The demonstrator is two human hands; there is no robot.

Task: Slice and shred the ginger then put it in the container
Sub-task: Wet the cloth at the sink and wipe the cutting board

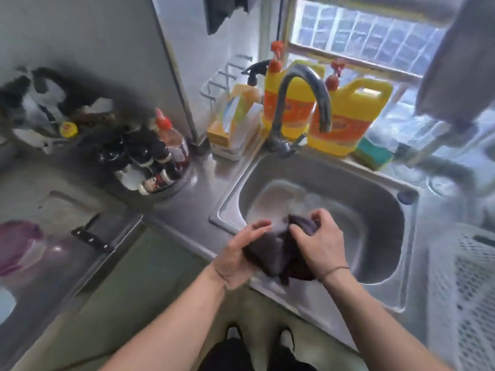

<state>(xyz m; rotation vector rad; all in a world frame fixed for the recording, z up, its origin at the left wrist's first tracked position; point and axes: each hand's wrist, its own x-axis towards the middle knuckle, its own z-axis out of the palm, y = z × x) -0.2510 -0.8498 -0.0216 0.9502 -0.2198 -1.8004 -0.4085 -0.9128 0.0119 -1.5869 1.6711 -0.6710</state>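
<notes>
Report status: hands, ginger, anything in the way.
Left hand and right hand both gripping dark cloth over sink. No ginger visible. Knife idle on left counter.

Single head-worn wide-angle view, looking forward and steeply down from close above the sink (388,188), which fills the centre and right of frame. The counter (171,207) runs to the left edge; the window (361,30) sits at upper right; straight lines bow toward the edges.

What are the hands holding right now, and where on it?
A dark cloth over the sink. The left hand holds its left side from beneath; the right hand pinches its bunched top right part.
</notes>
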